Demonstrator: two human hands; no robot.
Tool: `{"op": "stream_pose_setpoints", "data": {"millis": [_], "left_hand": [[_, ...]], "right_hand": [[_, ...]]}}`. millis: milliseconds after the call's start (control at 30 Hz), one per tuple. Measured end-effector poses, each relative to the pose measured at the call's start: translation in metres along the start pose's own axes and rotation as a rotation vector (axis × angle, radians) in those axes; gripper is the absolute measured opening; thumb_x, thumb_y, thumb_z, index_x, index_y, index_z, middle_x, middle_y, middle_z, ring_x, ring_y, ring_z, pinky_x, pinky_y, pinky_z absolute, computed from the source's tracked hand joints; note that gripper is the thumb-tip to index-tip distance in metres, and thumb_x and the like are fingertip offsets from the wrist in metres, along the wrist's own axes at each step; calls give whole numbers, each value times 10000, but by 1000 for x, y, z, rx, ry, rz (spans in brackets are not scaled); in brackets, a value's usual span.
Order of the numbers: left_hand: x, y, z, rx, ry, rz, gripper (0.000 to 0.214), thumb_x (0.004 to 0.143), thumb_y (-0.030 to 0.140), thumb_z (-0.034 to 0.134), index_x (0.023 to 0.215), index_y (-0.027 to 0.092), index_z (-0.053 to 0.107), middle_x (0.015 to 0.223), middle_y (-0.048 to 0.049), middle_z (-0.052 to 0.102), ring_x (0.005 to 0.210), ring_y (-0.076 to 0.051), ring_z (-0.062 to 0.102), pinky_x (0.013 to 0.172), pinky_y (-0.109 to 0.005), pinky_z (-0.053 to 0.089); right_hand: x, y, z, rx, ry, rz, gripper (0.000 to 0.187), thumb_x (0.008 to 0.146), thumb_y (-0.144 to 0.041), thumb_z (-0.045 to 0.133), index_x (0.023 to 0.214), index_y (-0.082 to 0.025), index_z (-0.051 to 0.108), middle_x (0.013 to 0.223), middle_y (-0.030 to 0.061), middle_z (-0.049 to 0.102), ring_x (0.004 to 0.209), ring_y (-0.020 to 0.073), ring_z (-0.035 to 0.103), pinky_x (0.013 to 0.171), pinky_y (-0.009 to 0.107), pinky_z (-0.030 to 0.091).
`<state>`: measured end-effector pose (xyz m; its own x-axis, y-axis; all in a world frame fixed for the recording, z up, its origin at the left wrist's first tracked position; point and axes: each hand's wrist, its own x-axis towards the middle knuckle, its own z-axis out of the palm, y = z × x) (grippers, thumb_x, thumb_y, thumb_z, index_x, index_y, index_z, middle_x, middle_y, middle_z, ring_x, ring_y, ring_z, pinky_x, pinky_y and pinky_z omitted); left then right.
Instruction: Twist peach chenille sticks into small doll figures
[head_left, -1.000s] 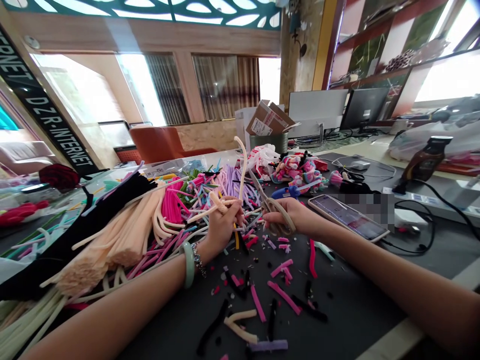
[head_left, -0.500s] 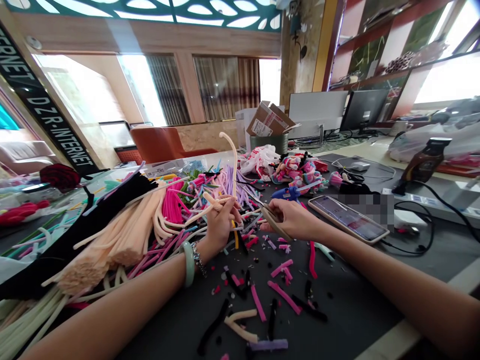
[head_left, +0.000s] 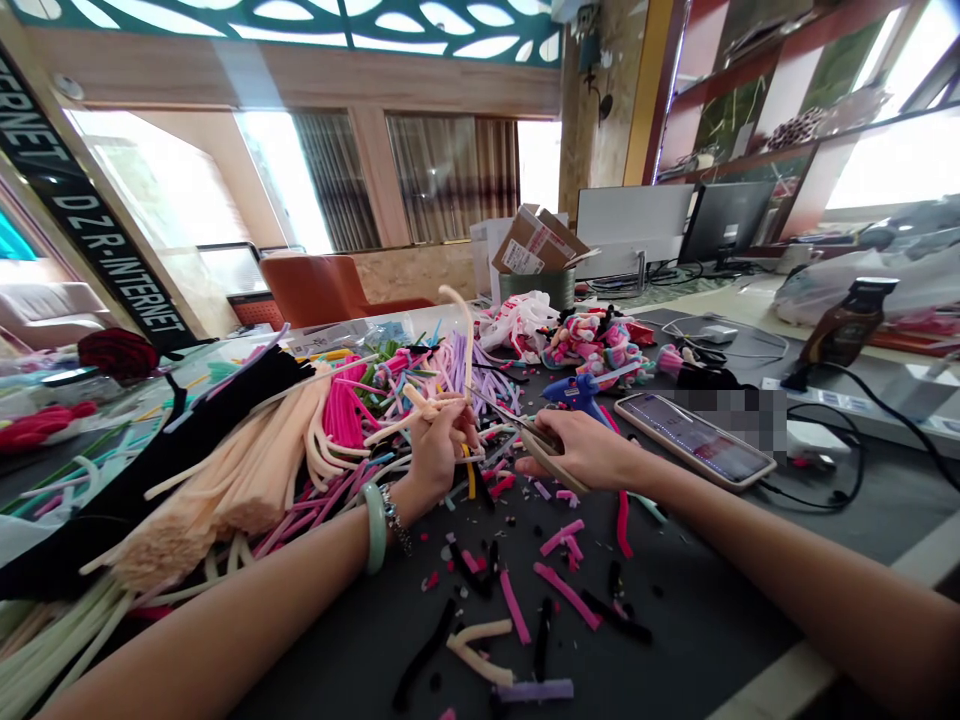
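My left hand (head_left: 436, 450) is closed on cream pipe cleaners (head_left: 469, 345); one stands up with a bent tip, and shorter ends stick out to the left. My right hand (head_left: 581, 447) is wrapped around the handles of a pair of scissors (head_left: 551, 462). The blades point up and left, close to the upright pipe cleaner just above my left fingers. Whether they touch it I cannot tell. Behind my right hand lies a blue glue gun (head_left: 574, 390). Bundles of cream pipe cleaners (head_left: 247, 475) rest left of my left hand.
Cut pink, black and purple pieces (head_left: 568, 595) litter the dark tabletop (head_left: 675, 620) in front. A phone (head_left: 694, 440) lies on the right, near cables and a brown bottle (head_left: 847, 325). Toward the back are a multicoloured fuzzy heap (head_left: 596, 340) and a cardboard box (head_left: 540, 243).
The scissors have moved left and their blades now reach the upright pipe cleaner near my left fingers. That pipe cleaner's tip has dropped slightly.
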<state>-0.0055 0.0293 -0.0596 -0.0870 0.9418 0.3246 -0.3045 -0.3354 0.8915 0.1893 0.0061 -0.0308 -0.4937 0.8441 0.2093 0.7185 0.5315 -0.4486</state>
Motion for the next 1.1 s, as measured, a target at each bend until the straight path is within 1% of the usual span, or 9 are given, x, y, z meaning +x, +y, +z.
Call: {"op": "stream_pose_setpoints", "data": {"millis": [167,267,467,567,667,767,867,1000,1100], "left_hand": [[1,-1,-2,36,-26,16,149,698,302,564,741,166,522,542,62,554,343,-84,494,358,-218,436],[2,-2,-3,59,-60,23,142,689,297,558,670,160,526,520,52,547,342,-80,480,357,-213,431],[3,-3,-5,117,-94,32,159,693,277,540,594,152,531,457,37,515,346,-87,481,345,-196,414],[4,-3,-5,157,-107,38,180,696,263,536,557,149,527,444,41,500,341,-84,480,355,-200,431],[4,-2,-5,204,-113,43,197,693,242,539,524,143,519,444,45,488,336,-81,485,355,-200,436],[5,-3,-5,234,-104,41,182,690,233,544,536,142,512,453,44,501,334,-76,485,346,-190,426],[5,-5,-5,238,-83,33,140,692,243,549,597,146,514,453,54,504,335,-77,484,340,-187,422],[4,-4,-4,231,-90,27,113,702,247,555,664,147,517,455,67,501,330,-72,473,357,-194,437],[4,-2,-4,236,-113,28,150,708,258,571,630,146,509,446,63,493,330,-73,472,357,-196,435]], "right_hand": [[0,-1,-1,-49,-7,-23,437,721,-613,572,722,-180,515,674,1,549,578,132,454,520,248,262],[1,0,0,-57,-3,-32,430,728,-608,564,697,-181,514,639,-9,533,559,126,438,521,250,251],[2,4,2,17,14,-9,397,762,-563,536,695,-171,550,623,-15,541,570,123,447,517,245,240],[2,4,1,58,-3,-4,413,782,-553,502,644,-165,545,572,-25,507,547,111,419,507,246,227],[2,3,0,49,-24,19,448,789,-552,478,584,-157,531,534,-26,475,529,104,397,498,252,207],[2,0,-3,38,-44,41,432,788,-532,481,608,-151,578,546,-17,508,527,106,409,497,254,205],[2,-2,-6,-3,-54,63,423,788,-517,486,611,-152,608,541,-8,532,515,107,419,496,255,202],[2,-2,-5,-82,3,43,417,793,-486,496,551,-155,572,504,-12,492,502,100,407,490,251,187],[2,-1,-3,-102,27,18,420,812,-481,487,560,-156,574,495,-12,485,495,97,401,489,249,180]]}}
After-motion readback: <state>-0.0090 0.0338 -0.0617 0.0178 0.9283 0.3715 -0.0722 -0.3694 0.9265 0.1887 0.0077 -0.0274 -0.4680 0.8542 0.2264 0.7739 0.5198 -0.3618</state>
